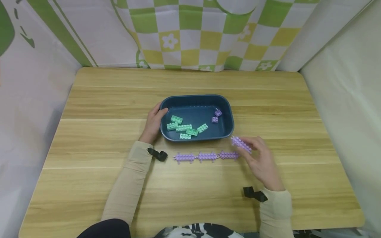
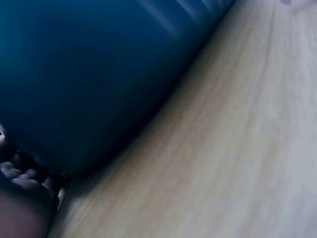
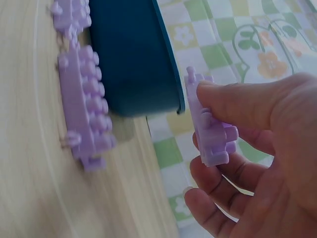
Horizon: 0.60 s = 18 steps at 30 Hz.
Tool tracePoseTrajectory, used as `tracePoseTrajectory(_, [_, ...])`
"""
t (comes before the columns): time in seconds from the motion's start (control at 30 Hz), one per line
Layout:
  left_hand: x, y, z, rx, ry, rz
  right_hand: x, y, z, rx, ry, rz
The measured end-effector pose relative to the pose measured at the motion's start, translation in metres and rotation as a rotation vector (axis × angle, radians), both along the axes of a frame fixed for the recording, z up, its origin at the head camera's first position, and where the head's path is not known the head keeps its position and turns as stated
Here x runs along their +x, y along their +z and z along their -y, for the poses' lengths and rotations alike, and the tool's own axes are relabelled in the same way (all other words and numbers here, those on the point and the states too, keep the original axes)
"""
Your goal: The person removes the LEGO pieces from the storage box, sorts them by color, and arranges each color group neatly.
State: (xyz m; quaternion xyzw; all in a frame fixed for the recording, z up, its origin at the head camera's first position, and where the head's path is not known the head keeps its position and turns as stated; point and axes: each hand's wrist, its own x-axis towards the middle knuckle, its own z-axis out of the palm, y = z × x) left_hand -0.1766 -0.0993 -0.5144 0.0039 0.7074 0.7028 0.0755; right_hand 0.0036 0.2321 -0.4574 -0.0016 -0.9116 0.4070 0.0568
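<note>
My right hand (image 1: 262,160) pinches a light purple building block (image 1: 241,144) between thumb and fingers, just off the front right corner of the dark blue bin (image 1: 196,140). In the right wrist view that block (image 3: 210,129) shows studs and small side pegs. Below the bin lies a row of three purple blocks (image 1: 207,156) linked end to end, its right end close to my right hand. My left hand (image 1: 153,123) grips the bin's left end, thumb over the rim and fingers outside. In the left wrist view the bin's wall (image 2: 99,74) hides most of those fingers.
Inside the bin, several green blocks (image 1: 184,127) lie to the left and two small dark purple blocks (image 1: 215,119) to the right. A checked green and yellow curtain (image 1: 190,39) hangs behind the wooden table (image 1: 190,79). Black straps (image 1: 157,154) hang at both sleeves.
</note>
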Motion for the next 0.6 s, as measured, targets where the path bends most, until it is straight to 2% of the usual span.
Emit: tracePoseTrajectory(0.6, [-0.001, -0.002, 0.0, 0.013, -0.003, 0.011, 0.013, -0.026, -0.027, 0.065, -0.047, -0.017])
